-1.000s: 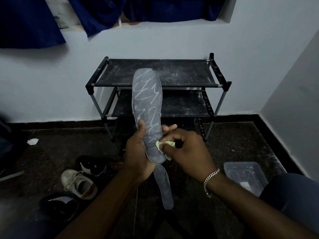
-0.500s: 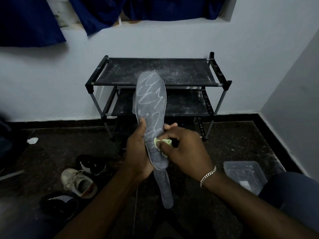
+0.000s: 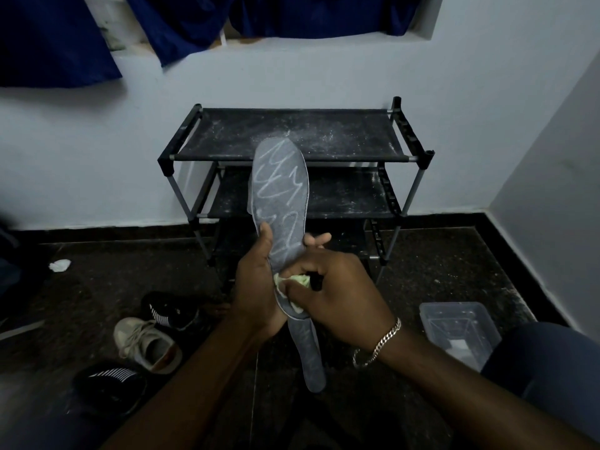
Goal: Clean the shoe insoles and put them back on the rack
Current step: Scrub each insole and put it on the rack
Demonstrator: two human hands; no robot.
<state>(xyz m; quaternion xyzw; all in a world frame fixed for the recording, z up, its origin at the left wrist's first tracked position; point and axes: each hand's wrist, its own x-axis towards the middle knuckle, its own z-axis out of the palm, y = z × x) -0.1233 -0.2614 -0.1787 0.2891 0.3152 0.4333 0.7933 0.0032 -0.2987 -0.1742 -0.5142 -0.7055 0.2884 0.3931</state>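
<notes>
In front of the rack (image 3: 341,134), the left hand (image 3: 256,287) grips an upright insole (image 3: 279,196); the right hand (image 3: 337,297) pinches a pale green cloth (image 3: 300,279) against it.

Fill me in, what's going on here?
A person's left hand holds a grey insole upright while the right hand rubs a pale green cloth on its heel end. White scribbles cover the upper part, so cleaning isn't finished. A second insole lies below, apparently on the floor. The dusty rack stands behind.
</notes>
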